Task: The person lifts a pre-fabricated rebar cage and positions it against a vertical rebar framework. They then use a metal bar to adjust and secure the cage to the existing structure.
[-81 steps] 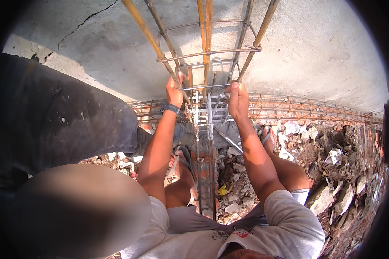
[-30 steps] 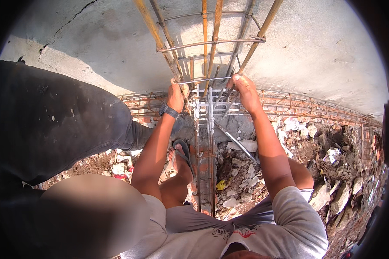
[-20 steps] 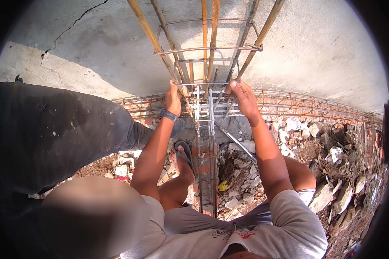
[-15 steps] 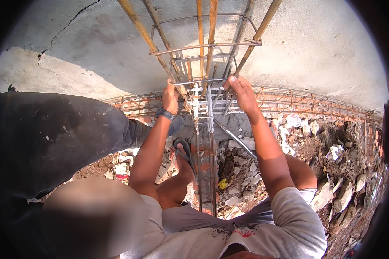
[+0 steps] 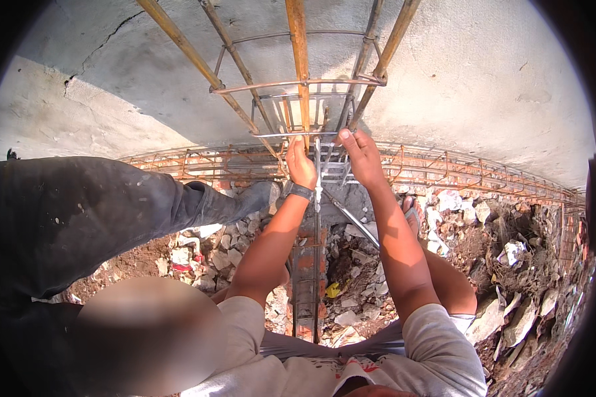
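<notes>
A tall cage of rust-brown steel rebars (image 5: 179, 43) stands against the wall, tied round with thin steel stirrups (image 5: 265, 86). My left hand (image 5: 301, 165), with a dark watch on its wrist, closes around the lower part of the middle rebar (image 5: 299, 73), just below the lowest stirrup (image 5: 288, 135). My right hand (image 5: 364, 159) pinches that stirrup's right end, beside the right-hand rebar (image 5: 385, 56). Below the hands, whitish bars (image 5: 318, 175) cross where the upright cage meets a low horizontal rebar cage (image 5: 457, 165). My fingertips partly cover the contact points.
Another person's leg in dark trousers (image 5: 106, 212) reaches in from the left, the shoe close to my left forearm. A metal rod (image 5: 354, 218) leans below my right hand. Broken rubble (image 5: 357, 291) covers the ground. Behind the cage rises a cracked plaster wall (image 5: 477, 73).
My left hand has moved right, from the stirrup's left end to the middle rebar. My right hand stays at the stirrup's right end. The view has shifted a little.
</notes>
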### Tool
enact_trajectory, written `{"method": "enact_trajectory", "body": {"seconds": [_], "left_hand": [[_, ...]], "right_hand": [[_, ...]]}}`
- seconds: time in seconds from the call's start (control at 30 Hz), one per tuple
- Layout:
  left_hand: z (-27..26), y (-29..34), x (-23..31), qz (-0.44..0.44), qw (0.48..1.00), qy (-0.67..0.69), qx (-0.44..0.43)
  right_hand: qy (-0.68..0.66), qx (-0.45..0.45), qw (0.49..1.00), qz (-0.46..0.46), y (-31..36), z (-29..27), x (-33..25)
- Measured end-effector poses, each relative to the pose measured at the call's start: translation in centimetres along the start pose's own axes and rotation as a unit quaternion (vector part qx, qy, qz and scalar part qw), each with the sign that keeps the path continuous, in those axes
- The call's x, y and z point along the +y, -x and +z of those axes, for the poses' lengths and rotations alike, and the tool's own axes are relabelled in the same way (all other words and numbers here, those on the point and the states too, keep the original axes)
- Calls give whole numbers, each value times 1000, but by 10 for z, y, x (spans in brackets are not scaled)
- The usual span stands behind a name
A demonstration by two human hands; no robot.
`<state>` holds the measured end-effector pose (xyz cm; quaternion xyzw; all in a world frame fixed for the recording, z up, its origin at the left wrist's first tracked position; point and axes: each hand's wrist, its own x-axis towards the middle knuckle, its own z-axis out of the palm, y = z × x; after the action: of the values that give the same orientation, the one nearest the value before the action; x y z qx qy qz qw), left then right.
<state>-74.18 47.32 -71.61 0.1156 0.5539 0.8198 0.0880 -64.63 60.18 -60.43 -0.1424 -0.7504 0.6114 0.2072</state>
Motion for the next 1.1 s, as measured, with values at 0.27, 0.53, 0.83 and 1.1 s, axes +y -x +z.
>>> {"method": "enact_trajectory", "body": {"seconds": [0.27, 0.53, 0.83, 1.1], "left_hand": [[34, 8, 3, -35, 995, 52, 78], [46, 23, 18, -25, 999, -46, -7], [87, 32, 25, 63, 997, -42, 21], [44, 9, 12, 47, 999, -21, 12]], "right_hand": [[30, 53, 996, -60, -4, 4, 20], [-2, 99, 995, -18, -4, 20, 15], [-28, 143, 988, -42, -4, 25, 14], [-84, 114, 989, -31, -6, 33, 15]]}}
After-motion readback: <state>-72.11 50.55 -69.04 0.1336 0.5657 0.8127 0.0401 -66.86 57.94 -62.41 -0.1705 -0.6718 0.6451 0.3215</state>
